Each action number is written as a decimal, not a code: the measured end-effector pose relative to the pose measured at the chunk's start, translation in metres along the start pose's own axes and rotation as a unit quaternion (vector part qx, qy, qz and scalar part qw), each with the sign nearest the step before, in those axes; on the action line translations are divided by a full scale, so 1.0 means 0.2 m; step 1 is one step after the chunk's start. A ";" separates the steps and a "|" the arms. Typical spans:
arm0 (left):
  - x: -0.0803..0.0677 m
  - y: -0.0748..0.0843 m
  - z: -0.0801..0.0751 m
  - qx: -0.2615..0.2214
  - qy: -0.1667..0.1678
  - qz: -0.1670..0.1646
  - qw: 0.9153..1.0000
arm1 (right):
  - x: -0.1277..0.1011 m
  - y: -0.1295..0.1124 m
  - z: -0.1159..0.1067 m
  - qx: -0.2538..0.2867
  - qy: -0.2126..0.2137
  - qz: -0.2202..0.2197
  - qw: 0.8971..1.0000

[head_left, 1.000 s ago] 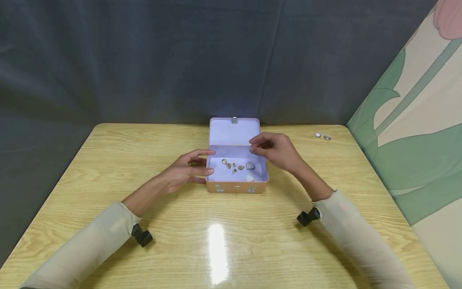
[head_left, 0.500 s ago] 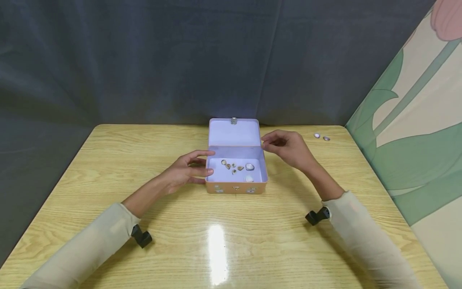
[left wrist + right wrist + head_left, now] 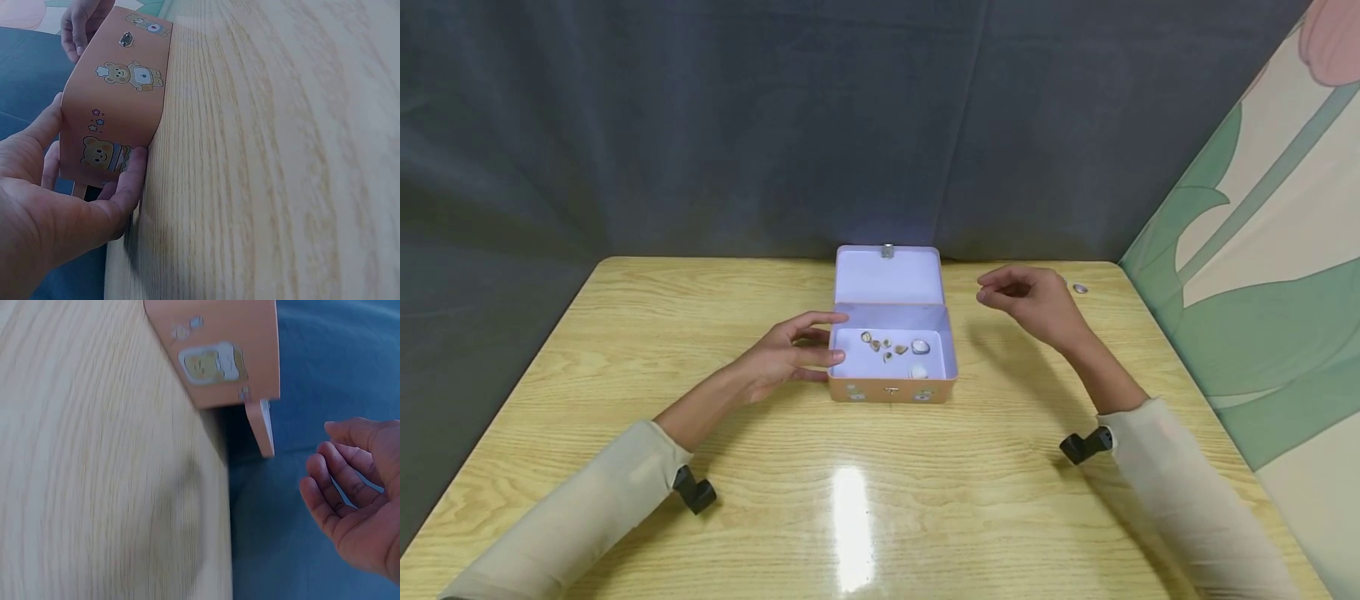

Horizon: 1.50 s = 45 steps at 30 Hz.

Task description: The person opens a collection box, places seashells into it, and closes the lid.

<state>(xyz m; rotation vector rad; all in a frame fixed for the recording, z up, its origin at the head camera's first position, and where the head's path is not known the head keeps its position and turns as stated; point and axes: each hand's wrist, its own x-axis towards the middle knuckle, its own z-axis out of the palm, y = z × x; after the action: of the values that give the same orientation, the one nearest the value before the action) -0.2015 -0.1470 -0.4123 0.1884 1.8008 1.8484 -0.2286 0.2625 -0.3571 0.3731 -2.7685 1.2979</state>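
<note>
— Dark grey curtain is hung behind a pale wood desk (image 3: 625, 350), and a painted panel (image 3: 1262, 275) in green and cream is seen along the right edge.

— At the middle of the desk an orange tin box (image 3: 891, 387) is set, its lid (image 3: 887, 277) thrown back and stood upright at the far side. Little bear pictures are shown on its outer wall in the left wrist view.

— The left hand (image 3: 786, 350) is laid against the box's left end. Its fingers (image 3: 128, 181) are curled around the near corner, with the thumb pressed to the wall on the other side, so the box is gripped there.

— Inside, on the lilac floor, several small shells (image 3: 883, 343) are scattered, with a larger grey one (image 3: 920, 346) and a white one (image 3: 917, 372) lying just beside them, towards the right.

— The right hand (image 3: 1037, 300) is held up above the desk, well apart from the box, to its right and towards the far corner. Its fingers (image 3: 331, 487) are loosely curled and slightly apart; nothing is seen held in them.

— Just beyond that hand, one small shell (image 3: 1080, 288) is left lying on the desk near the far right corner.

— Cream sleeves (image 3: 580, 517) are worn on both arms, with a black camera mount (image 3: 694, 492) strapped at each wrist.
</note>
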 end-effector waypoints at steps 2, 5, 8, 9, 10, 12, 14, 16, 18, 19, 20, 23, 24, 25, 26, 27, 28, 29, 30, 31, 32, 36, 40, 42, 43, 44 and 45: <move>0.00 0.00 0.00 0.000 0.000 0.000 1.000 | 0.00 0.03 -0.03 -0.006 0.003 0.005 1.000; 0.00 0.00 0.00 -0.001 -0.001 -0.001 1.000 | 0.00 0.07 -0.07 -0.012 0.007 0.016 1.000; 0.00 0.00 0.00 0.000 -0.002 -0.002 1.000 | -0.01 0.10 -0.11 -0.022 0.016 0.023 0.999; 0.00 0.00 0.00 0.000 -0.003 -0.002 1.000 | -0.01 0.12 -0.12 -0.024 0.018 0.025 0.999; 0.00 0.00 0.00 0.000 -0.003 -0.002 1.000 | -0.01 0.13 -0.14 -0.026 0.021 0.026 0.999; 0.00 0.00 0.00 0.001 -0.004 -0.003 1.000 | -0.02 0.15 -0.17 -0.031 0.026 0.029 0.999; 0.00 0.01 0.00 0.001 -0.004 -0.003 1.000 | -0.02 0.18 -0.20 -0.033 0.031 0.033 0.998; 0.00 0.01 0.00 0.001 -0.004 -0.003 1.000 | -0.01 0.21 -0.22 -0.035 0.036 0.039 0.998; 0.00 0.01 0.00 0.002 -0.005 -0.002 1.000 | -0.01 0.24 -0.25 -0.034 0.041 0.046 0.998; 0.00 0.00 0.00 0.001 -0.005 -0.002 1.000 | -0.01 0.26 -0.26 -0.035 0.043 0.051 0.997; 0.00 0.00 0.00 0.001 -0.006 -0.002 1.000 | 0.00 0.28 -0.27 -0.033 0.045 0.055 0.997; 0.01 0.00 0.01 0.002 -0.006 -0.001 1.000 | 0.00 0.33 -0.31 -0.025 0.042 0.069 0.996; 0.01 0.00 0.01 0.002 -0.006 -0.001 1.000 | 0.01 0.34 -0.32 -0.023 0.040 0.074 0.996; 0.01 0.00 0.01 0.002 -0.005 -0.001 1.000 | 0.01 0.36 -0.33 -0.020 0.037 0.079 0.996; 0.01 0.00 0.01 0.002 -0.005 0.000 1.000 | 0.01 0.37 -0.33 -0.018 0.034 0.082 0.996; 0.01 0.00 0.01 0.002 -0.004 0.000 1.000 | 0.01 0.38 -0.34 -0.016 0.031 0.086 0.996; 0.01 0.00 0.01 0.001 -0.004 0.000 1.000 | 0.01 0.39 -0.35 -0.014 0.029 0.089 0.996; 0.01 0.00 0.01 0.002 -0.004 0.000 1.000 | 0.01 0.41 -0.35 -0.012 0.029 0.091 0.995; 0.01 0.00 0.01 0.002 -0.003 0.001 1.000 | 0.02 0.42 -0.36 -0.011 0.029 0.093 0.995; 0.01 0.00 0.01 0.002 -0.003 0.001 1.000 | 0.02 0.44 -0.36 -0.008 0.030 0.094 0.995; 0.01 0.00 0.00 0.003 -0.004 0.001 1.000 | 0.02 0.46 -0.37 -0.004 0.033 0.095 0.995; 0.01 0.00 0.00 0.005 -0.005 0.000 1.000 | 0.02 0.52 -0.39 0.010 0.049 0.102 0.994; 0.01 -0.01 0.00 0.005 -0.005 0.000 1.000 | 0.02 0.57 -0.41 0.015 0.061 0.110 0.992; 0.01 0.00 0.00 0.005 -0.005 0.001 1.000 | 0.01 0.59 -0.42 0.022 0.061 0.118 0.991; 0.01 0.00 0.00 0.004 -0.005 0.001 1.000 | 0.01 0.59 -0.43 0.026 0.061 0.125 0.990; 0.01 0.00 0.00 0.004 -0.006 0.002 1.000 | 0.01 0.60 -0.43 0.030 0.061 0.131 0.989; 0.01 0.00 0.00 0.004 -0.006 0.003 1.000 | 0.01 0.61 -0.44 0.035 0.060 0.138 0.988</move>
<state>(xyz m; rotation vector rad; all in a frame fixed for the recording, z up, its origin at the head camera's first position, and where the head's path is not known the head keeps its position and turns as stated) -0.2024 -0.1460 -0.4134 0.2070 1.8021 1.8395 -0.2638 0.4036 -0.3920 -0.0883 -2.7504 1.4219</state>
